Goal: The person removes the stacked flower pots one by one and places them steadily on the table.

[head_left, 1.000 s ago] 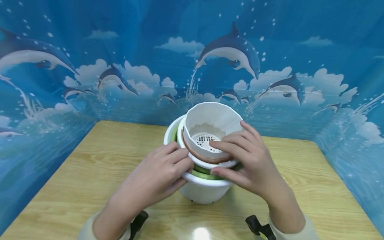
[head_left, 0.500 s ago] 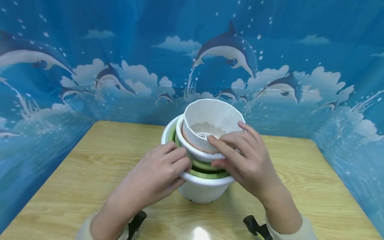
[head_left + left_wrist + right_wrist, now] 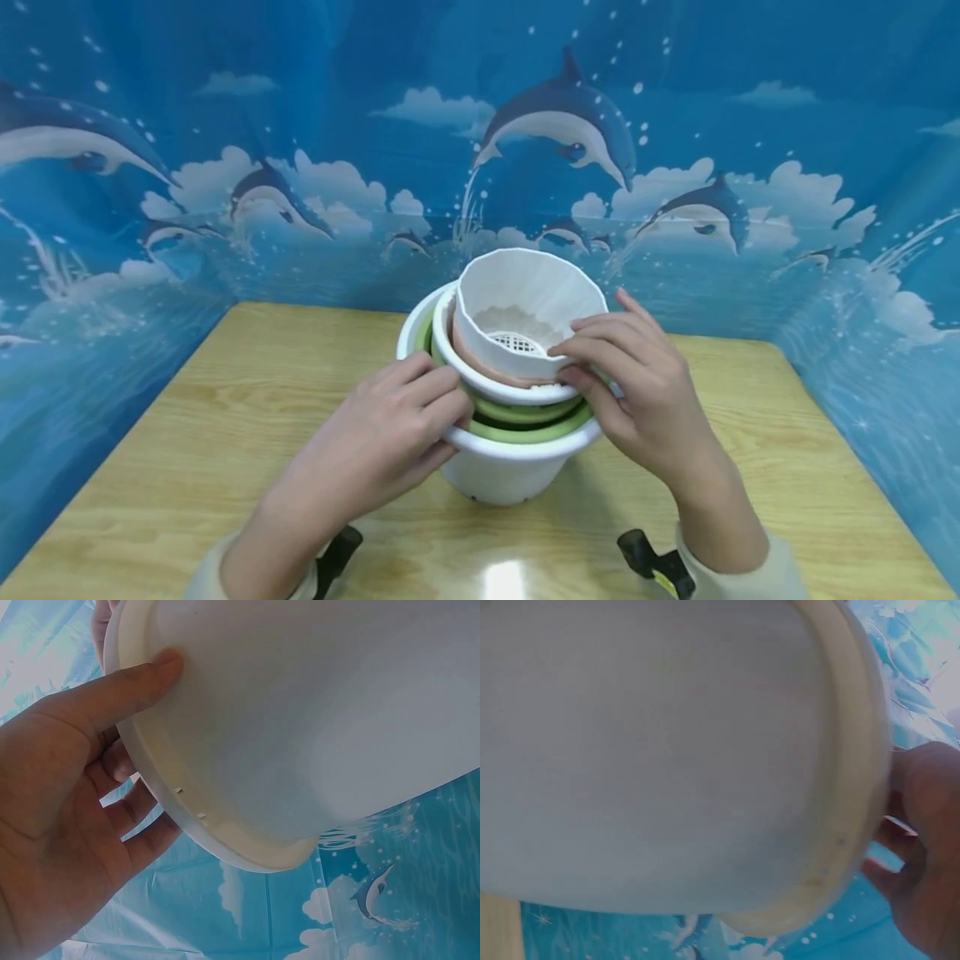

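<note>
A nest of plant pots stands on the table. The large white outer pot (image 3: 502, 479) holds green pots (image 3: 525, 433), then a white-rimmed pot (image 3: 502, 390), a brownish pot (image 3: 474, 360) and a small white faceted pot (image 3: 525, 279) innermost, with a grid in its soiled bottom. My left hand (image 3: 397, 421) grips the outer pot's front-left rim; in the left wrist view its thumb (image 3: 154, 679) presses the outside wall. My right hand (image 3: 645, 383) pinches the small pot's front-right rim, thumb below and fingers above. In the right wrist view, the outer pot (image 3: 667, 750) hides those fingertips.
The wood-grain table (image 3: 225, 433) lies under the pots. A blue dolphin-print curtain (image 3: 337, 125) rises behind it and along both sides. Black straps with mounts (image 3: 656, 562) sit at both wrists.
My right hand's fingers have shifted from inside the small pot to its front-right rim. The inner pots have risen slightly at the front, showing more green below. My left hand keeps its grip.
</note>
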The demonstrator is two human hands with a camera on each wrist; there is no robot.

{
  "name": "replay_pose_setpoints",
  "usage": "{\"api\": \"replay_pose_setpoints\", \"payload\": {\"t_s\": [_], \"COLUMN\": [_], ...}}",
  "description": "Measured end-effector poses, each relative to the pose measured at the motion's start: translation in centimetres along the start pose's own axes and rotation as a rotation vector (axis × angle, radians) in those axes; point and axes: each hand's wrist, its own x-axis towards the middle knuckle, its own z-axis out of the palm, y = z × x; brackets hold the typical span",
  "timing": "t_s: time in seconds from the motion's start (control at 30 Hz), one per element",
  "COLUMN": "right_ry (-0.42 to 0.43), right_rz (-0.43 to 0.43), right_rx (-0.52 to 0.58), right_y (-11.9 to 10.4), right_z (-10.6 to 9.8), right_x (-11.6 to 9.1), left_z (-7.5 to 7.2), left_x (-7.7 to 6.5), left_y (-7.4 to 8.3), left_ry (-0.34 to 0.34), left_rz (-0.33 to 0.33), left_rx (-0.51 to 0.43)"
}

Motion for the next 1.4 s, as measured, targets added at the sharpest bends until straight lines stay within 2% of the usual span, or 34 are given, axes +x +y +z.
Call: {"api": "replay_pose_setpoints", "payload": {"t_s": [0.13, 0.5, 0.73, 0.9, 1.13, 1.4], "right_ry": [0.093, 0.479, 0.663, 0.734, 0.816, 0.828], "right_rz": [-0.046, -0.114, -0.115, -0.100, -0.128, -0.098], "right_rx": [-0.003, 0.001, -0.014, -0.049, -0.083, -0.170], "right_y": [-0.3, -1.3, -1.5, -1.1, -0.2, 0.9], "right_z": [0.7, 1.1, 1.0, 0.9, 1.0, 0.3], "right_x": [0.2, 1.2, 1.7, 1.6, 1.6, 1.3], "left_z": [0.0, 0.0, -0.1, -0.2, -0.2, -0.1], "left_x": [0.0, 0.0, -0.1, -0.1, -0.1, -0.1], "left_y": [-0.1, -0.1, 0.0, 0.0, 0.0, 0.0], "left_ry": [0.009, 0.016, -0.010, -0.019, 0.012, 0.009], "left_rz": [0.006, 0.015, 0.000, 0.001, 0.006, 0.010], "left_rx": [0.000, -0.013, -0.009, -0.004, -0.002, -0.003]}}
